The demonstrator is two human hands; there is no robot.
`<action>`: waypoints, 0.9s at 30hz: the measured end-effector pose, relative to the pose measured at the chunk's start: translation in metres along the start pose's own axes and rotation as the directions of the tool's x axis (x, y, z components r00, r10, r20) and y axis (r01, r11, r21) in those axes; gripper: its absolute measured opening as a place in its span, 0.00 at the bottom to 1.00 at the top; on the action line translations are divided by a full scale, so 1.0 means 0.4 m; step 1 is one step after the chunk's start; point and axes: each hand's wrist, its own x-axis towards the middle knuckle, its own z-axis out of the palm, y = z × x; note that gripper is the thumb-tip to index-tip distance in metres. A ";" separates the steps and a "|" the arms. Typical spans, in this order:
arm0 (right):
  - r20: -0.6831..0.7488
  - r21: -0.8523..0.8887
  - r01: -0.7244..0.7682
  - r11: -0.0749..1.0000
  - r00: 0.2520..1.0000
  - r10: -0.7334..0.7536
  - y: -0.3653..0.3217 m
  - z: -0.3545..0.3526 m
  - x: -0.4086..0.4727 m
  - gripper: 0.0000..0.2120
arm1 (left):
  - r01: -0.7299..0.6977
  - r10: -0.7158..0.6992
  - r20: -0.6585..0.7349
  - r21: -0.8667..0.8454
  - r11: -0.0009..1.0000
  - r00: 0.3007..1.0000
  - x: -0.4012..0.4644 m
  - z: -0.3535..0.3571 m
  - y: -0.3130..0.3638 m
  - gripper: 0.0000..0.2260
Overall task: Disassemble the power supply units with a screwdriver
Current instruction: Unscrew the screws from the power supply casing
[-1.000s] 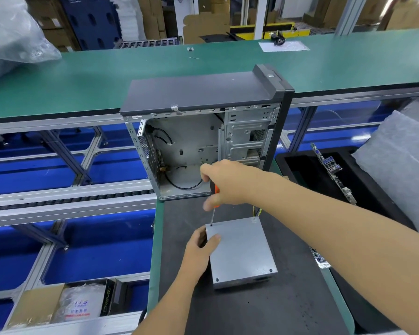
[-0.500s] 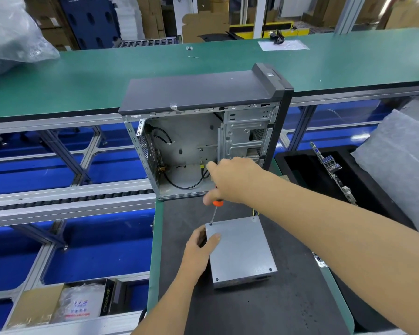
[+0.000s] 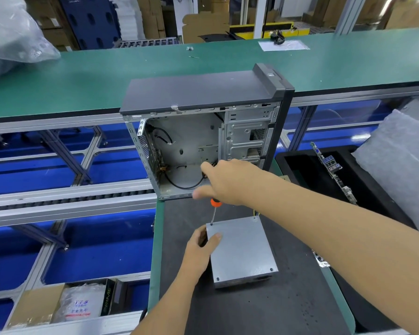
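Note:
A grey metal power supply unit (image 3: 242, 250) lies flat on the dark mat (image 3: 264, 310). My left hand (image 3: 201, 247) holds its near-left corner, thumb on the top plate and fingers down the side. My right hand (image 3: 225, 181) grips the orange-handled screwdriver (image 3: 213, 211) from above, with the index finger and thumb stretched out. The shaft stands nearly upright with its tip in the screw at the unit's far-left corner. Screws show at the other three corners.
An open, gutted computer case (image 3: 203, 131) stands just behind the mat, loose cables inside. A black bin (image 3: 307, 170) on the right holds a circuit board (image 3: 334, 172); grey foam (image 3: 397, 160) leans beside it. A green bench (image 3: 82, 76) runs behind. Boxes (image 3: 58, 305) sit lower left.
My right hand has turned on the screwdriver handle, its fingers shifting from a closed fist to spread, and more of the orange handle shows. The left hand and unit stay put.

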 end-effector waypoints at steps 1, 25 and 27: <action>-0.016 -0.098 -0.002 0.995 1.000 0.000 -0.004 -0.002 0.000 0.24 | 0.004 -0.004 -0.003 0.001 1.000 1.000 0.001 -0.001 -0.001 0.17; 0.076 0.132 -0.110 0.985 0.992 0.100 0.005 -0.006 0.001 0.30 | 0.012 -0.012 -0.010 -0.006 1.000 1.000 0.000 0.001 0.003 0.17; 0.020 -0.014 -0.096 0.995 0.995 0.096 0.009 0.000 0.003 0.24 | 0.020 -0.020 -0.017 -0.003 1.000 1.000 0.000 0.002 0.002 0.16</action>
